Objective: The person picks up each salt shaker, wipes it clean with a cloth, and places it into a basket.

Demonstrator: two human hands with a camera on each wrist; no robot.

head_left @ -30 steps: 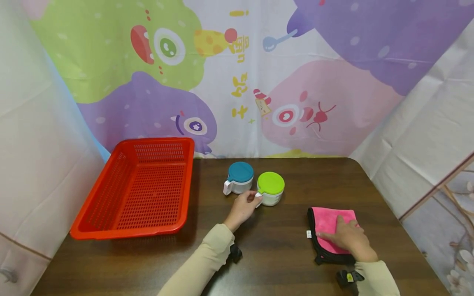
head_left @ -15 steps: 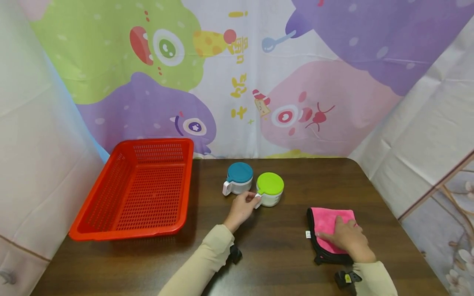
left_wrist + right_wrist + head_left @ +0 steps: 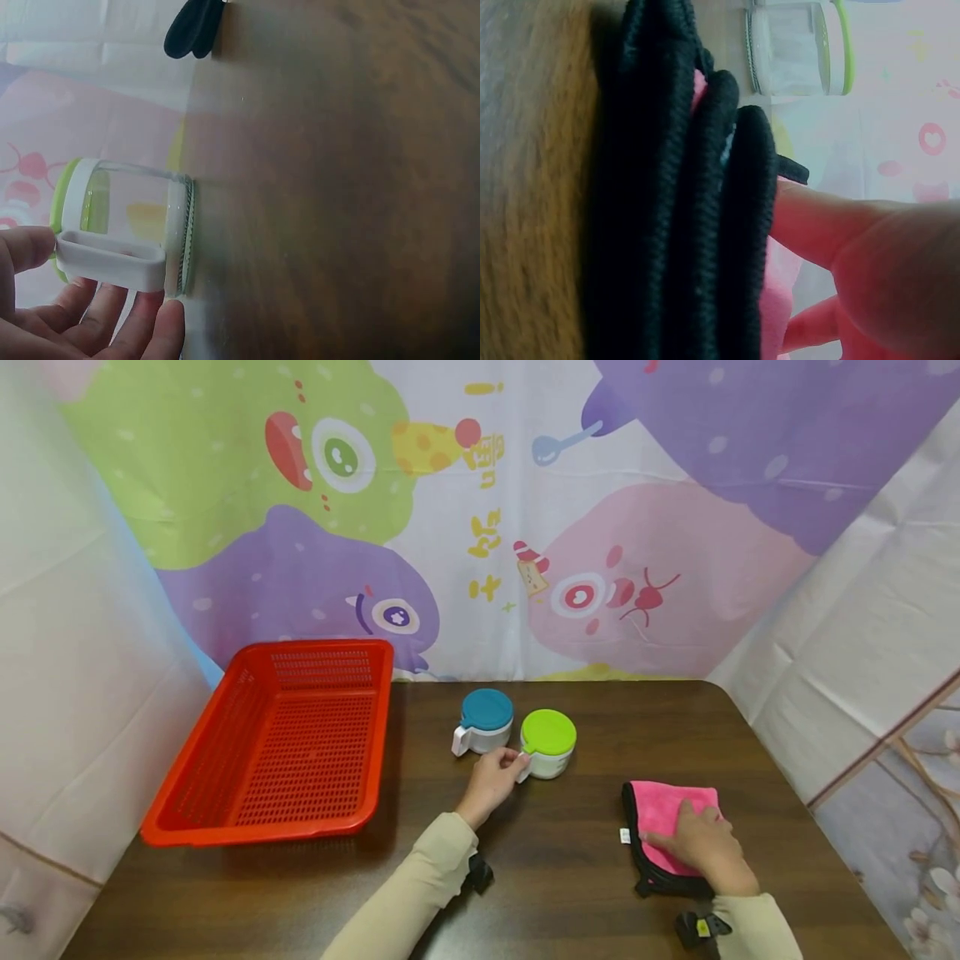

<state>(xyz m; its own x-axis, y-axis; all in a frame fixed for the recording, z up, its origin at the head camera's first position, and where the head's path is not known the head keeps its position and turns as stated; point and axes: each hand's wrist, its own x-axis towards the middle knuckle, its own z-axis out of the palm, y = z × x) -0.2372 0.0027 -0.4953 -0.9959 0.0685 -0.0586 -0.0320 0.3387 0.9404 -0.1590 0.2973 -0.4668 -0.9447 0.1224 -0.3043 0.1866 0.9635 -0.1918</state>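
Observation:
A clear glass jar with a green lid and a white side handle stands upright on the table. My left hand holds it by that handle, thumb up by the lid and fingers along the handle's other side. At the right, a pink cloth with black edging lies folded in several layers. On top of the cloth rests my right hand, its fingers spread; the thumb touches the pink face in the right wrist view.
Just left of the green-lidded jar stands a matching jar with a blue lid, its handle facing front left. A red plastic basket with slotted walls occupies the table's left side. A printed curtain hangs behind the table.

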